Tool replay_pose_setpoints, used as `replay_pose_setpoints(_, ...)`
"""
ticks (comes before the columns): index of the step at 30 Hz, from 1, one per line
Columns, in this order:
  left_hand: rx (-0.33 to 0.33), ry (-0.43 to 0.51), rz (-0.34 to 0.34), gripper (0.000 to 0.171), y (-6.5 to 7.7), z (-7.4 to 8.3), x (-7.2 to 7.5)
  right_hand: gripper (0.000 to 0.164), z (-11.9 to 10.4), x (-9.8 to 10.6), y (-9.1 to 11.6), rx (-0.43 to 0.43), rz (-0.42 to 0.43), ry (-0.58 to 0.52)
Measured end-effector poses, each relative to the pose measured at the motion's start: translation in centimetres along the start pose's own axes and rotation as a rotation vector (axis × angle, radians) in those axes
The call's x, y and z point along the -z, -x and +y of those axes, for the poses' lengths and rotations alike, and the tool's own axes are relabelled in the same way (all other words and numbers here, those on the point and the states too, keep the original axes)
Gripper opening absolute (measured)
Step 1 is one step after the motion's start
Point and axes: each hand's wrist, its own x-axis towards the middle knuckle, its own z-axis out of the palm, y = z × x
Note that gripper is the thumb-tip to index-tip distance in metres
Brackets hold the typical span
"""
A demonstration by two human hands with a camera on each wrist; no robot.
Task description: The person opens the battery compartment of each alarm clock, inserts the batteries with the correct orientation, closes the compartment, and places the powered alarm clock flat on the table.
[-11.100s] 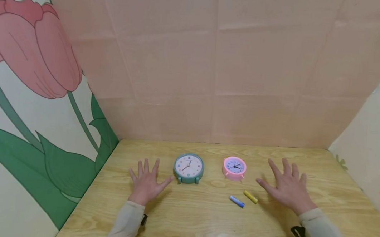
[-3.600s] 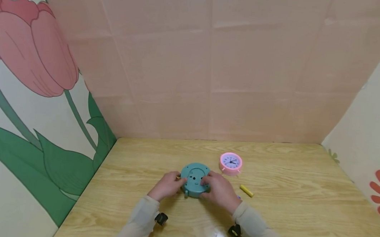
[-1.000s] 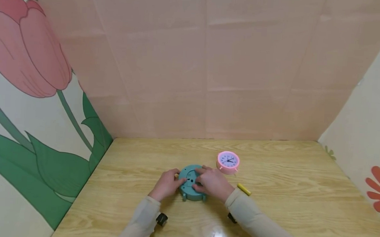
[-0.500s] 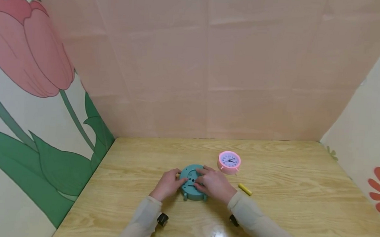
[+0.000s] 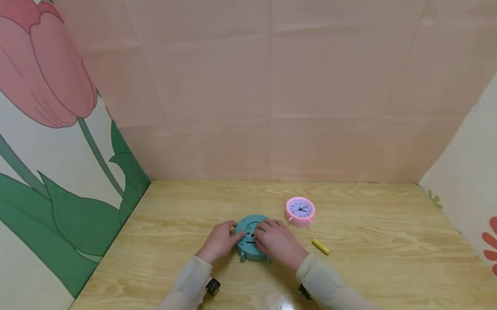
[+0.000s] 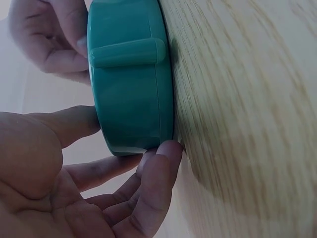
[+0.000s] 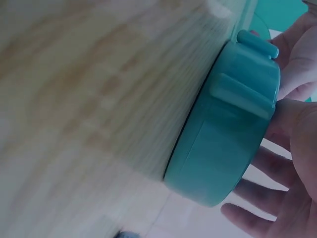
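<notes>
A teal alarm clock (image 5: 253, 257) lies face down on the wooden table, its back up and two feet toward me. My left hand (image 5: 217, 243) grips its left side, thumb on the back and fingers at the rim; the left wrist view shows those fingers (image 6: 153, 191) reaching down to the table. Over the right part of the back is my right hand (image 5: 279, 243), fingers bent onto it. A dark slit crosses the lower back between the hands. In the right wrist view, right-hand fingers (image 7: 262, 193) reach behind the clock; what lies under their tips is hidden.
A small pink alarm clock (image 5: 300, 212) stands tilted face up behind and right. A yellow cylinder (image 5: 321, 246) lies beside my right sleeve. Low in the right wrist view shows a dark blue thing (image 7: 128, 234). A pink sheet (image 5: 209, 101) hangs at the table's far edge.
The teal clock was first face up farther back; it was brought nearer and turned over. The dark slit appeared on its back. The right fingers have just drawn together; the left hand holds still.
</notes>
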Motion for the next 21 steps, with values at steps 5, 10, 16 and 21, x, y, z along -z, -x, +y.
replay_pose_setpoints(5,-0.008,-0.002,0.007,0.039,-0.05,0.04,-0.04,0.013,-0.39,0.29,-0.33,-0.001,-0.051,0.037)
replay_pose_setpoints(10,0.02,0.059,-0.008,0.038,0.06,0.17,-0.16,0.017,-0.47,0.43,-0.43,0.023,-0.085,0.09)
replay_pose_setpoints(16,0.042,0.156,-0.028,0.038,0.14,0.32,-0.18,0.012,-0.3,0.44,-0.56,0.021,-0.075,0.08)
replay_pose_setpoints(21,0.045,0.18,-0.038,0.039,0.15,0.3,-0.23,0.006,-0.24,0.35,-0.74,0.003,-0.07,0.018)
